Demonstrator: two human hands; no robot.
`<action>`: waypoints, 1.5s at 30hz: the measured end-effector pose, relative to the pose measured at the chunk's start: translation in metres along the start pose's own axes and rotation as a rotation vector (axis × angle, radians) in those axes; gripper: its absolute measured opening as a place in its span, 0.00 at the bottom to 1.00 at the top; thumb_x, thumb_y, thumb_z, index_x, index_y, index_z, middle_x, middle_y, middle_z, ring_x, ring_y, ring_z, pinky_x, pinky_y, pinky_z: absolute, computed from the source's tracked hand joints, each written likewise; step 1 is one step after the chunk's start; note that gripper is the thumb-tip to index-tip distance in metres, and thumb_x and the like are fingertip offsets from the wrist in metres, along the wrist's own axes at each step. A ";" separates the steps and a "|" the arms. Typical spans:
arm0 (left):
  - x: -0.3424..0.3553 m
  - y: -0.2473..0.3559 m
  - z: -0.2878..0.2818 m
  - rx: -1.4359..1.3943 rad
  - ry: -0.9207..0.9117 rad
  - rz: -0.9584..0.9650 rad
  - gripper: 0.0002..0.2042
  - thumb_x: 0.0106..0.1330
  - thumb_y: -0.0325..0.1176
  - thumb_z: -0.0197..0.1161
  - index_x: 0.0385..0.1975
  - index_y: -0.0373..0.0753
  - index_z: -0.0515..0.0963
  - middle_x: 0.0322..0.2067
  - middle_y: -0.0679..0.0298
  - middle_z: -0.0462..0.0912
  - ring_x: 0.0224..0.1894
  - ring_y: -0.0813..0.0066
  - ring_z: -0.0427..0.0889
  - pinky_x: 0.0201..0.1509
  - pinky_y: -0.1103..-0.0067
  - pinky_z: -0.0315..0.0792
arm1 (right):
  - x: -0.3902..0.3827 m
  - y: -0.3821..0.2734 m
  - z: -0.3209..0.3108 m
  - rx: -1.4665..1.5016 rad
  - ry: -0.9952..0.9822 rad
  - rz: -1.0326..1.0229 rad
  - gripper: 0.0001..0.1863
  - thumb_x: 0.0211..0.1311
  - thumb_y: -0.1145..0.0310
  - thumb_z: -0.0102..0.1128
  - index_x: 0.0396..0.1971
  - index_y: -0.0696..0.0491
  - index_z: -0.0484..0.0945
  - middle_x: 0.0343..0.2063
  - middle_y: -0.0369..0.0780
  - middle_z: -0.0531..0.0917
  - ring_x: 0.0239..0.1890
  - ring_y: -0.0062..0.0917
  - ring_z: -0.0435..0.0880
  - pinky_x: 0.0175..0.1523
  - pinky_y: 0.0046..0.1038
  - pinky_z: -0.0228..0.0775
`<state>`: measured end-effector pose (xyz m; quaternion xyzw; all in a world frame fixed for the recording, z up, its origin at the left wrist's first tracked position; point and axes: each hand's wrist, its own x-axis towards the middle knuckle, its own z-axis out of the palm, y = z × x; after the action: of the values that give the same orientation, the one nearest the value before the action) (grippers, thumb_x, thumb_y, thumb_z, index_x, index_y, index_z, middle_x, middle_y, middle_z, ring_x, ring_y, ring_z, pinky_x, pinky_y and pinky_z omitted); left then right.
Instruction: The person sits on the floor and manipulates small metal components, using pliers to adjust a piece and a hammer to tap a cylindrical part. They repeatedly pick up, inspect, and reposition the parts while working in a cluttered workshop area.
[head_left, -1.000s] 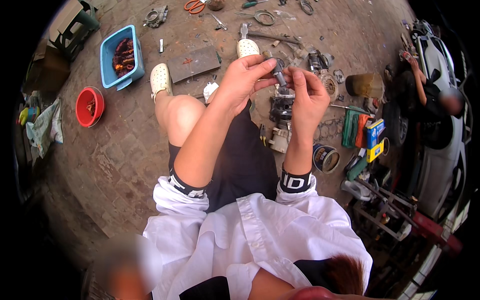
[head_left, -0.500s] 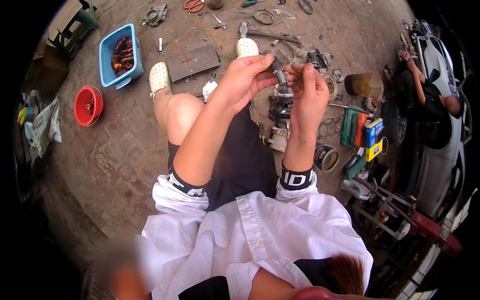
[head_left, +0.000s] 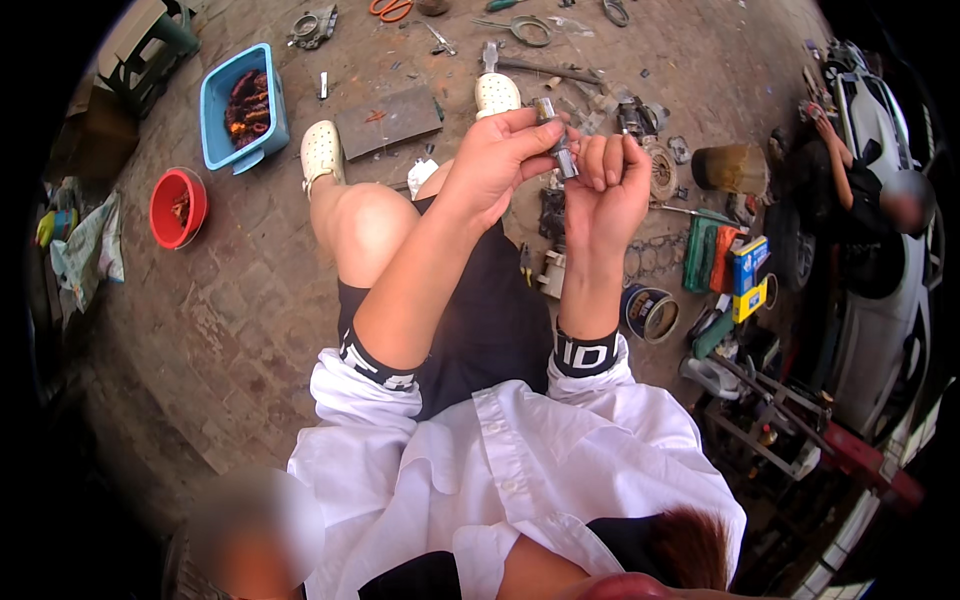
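Left hand pinches the metal part; right hand curls close, contact unclear; a loosened pinch could drop it

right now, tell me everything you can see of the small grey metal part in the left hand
The small grey metal-looking part is narrow, roughly cylindrical and shiny in places. The bare left hand pinches it between thumb and fingers, hiding its middle. One end shows above the thumb; the other angles down toward the bare right hand, whose curled fingers are close by, though contact is unclear. It is held tilted, above the brown paved ground. Finer details are too small to tell.
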<state>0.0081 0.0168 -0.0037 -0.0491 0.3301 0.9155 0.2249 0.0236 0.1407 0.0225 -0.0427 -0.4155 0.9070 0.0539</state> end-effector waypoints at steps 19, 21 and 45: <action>0.004 0.007 -0.005 -0.041 -0.104 0.152 0.14 0.69 0.30 0.59 0.50 0.30 0.73 0.46 0.54 0.81 0.49 0.68 0.82 0.55 0.77 0.78 | -0.004 -0.015 0.000 -0.221 0.045 -0.052 0.14 0.73 0.64 0.46 0.39 0.61 0.75 0.36 0.41 0.78 0.36 0.20 0.71 0.44 0.23 0.65; 0.004 0.007 -0.006 0.003 -0.028 0.143 0.13 0.69 0.30 0.59 0.49 0.30 0.74 0.45 0.54 0.81 0.47 0.69 0.83 0.54 0.77 0.78 | -0.008 -0.015 -0.004 -0.479 0.064 -0.080 0.12 0.70 0.66 0.52 0.42 0.61 0.75 0.38 0.41 0.79 0.39 0.20 0.75 0.47 0.23 0.67; 0.004 0.009 -0.006 0.186 -0.035 0.137 0.14 0.70 0.30 0.55 0.50 0.28 0.72 0.47 0.51 0.81 0.49 0.67 0.82 0.55 0.76 0.78 | -0.027 -0.007 -0.018 -0.865 0.025 -0.070 0.08 0.65 0.70 0.60 0.37 0.61 0.78 0.28 0.32 0.80 0.31 0.12 0.74 0.37 0.16 0.65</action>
<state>0.0002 0.0087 -0.0038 0.0107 0.4123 0.8948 0.1709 0.0525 0.1551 0.0169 -0.0583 -0.7577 0.6465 0.0671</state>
